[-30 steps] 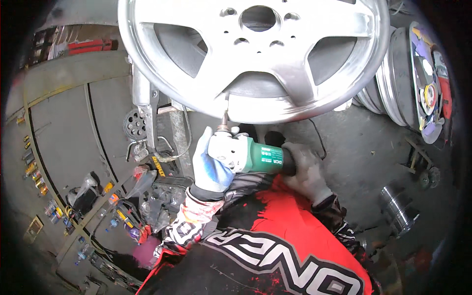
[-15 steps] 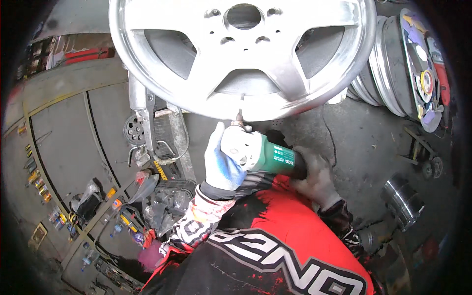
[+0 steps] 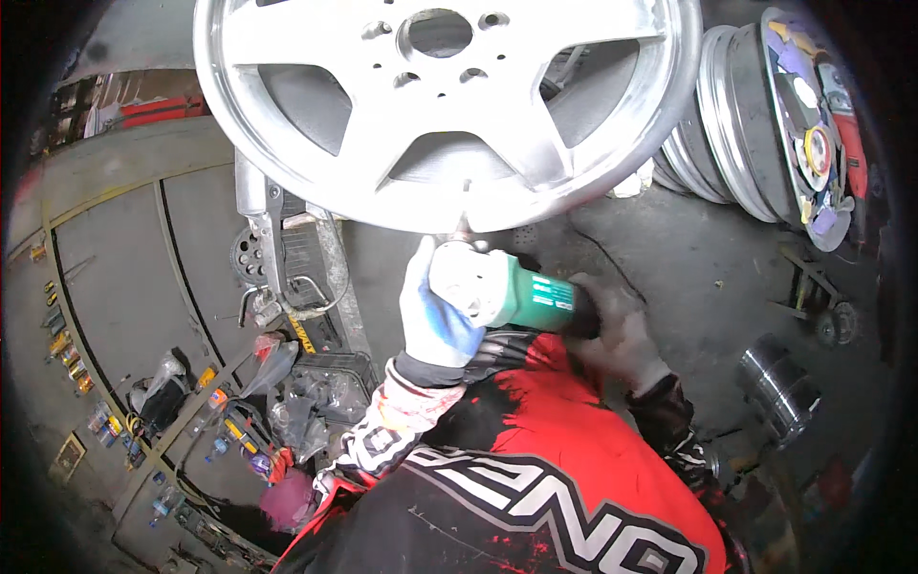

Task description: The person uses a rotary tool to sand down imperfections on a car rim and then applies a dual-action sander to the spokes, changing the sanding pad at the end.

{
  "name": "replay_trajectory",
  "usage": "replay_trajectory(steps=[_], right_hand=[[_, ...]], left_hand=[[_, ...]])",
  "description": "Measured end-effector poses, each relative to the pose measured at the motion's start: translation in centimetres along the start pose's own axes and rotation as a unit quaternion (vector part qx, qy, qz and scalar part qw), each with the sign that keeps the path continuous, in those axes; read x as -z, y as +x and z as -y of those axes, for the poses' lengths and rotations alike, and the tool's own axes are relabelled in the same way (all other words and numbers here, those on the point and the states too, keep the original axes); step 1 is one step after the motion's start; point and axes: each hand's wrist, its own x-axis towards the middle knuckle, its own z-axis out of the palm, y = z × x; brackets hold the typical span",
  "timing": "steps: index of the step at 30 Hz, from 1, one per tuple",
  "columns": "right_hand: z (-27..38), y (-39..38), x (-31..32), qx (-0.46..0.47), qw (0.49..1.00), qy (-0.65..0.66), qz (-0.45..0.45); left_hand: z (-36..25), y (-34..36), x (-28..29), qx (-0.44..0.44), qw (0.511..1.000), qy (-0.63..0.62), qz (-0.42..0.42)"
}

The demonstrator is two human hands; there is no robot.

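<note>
A large silver alloy wheel (image 3: 459,158) with broad spokes fills the top of the view. Below its lower rim I hold a green and silver angle grinder (image 3: 535,297) whose slim tip (image 3: 463,228) points up at the rim's edge; whether it touches is hard to make out. My left hand (image 3: 435,311), in a white and blue glove, wraps round the grinder's metal head with the thumb up along its side. On the dark rear end of the body, my right hand (image 3: 622,330) is closed, gloved and slightly blurred.
More wheel rims (image 3: 732,120) stand at the right, beside a round board of abrasive pads (image 3: 813,143) and a red power tool (image 3: 846,143). A black cable (image 3: 607,253) trails over the floor. Left of me are a metal stand (image 3: 274,220), a tool case (image 3: 339,373) and plastic bags (image 3: 301,411).
The wheel and its surroundings appear further left in the view. Relative to the wheel, the grinder's tip sits slightly further right along the rim. Both hands keep their grip.
</note>
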Motion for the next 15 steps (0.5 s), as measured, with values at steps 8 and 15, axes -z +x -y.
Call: replay_trajectory(steps=[8,15], right_hand=[[-0.1,-1.8,3.0,-0.001,0.996,-0.046,-0.073],[1.8,-0.1,0.0,-0.001,0.999,0.001,-0.045]], left_hand=[[3.4,1.7,-0.5,-0.003,0.999,0.032,-0.024],[-0.4,0.8,0.6,-0.012,0.998,0.051,-0.041]])
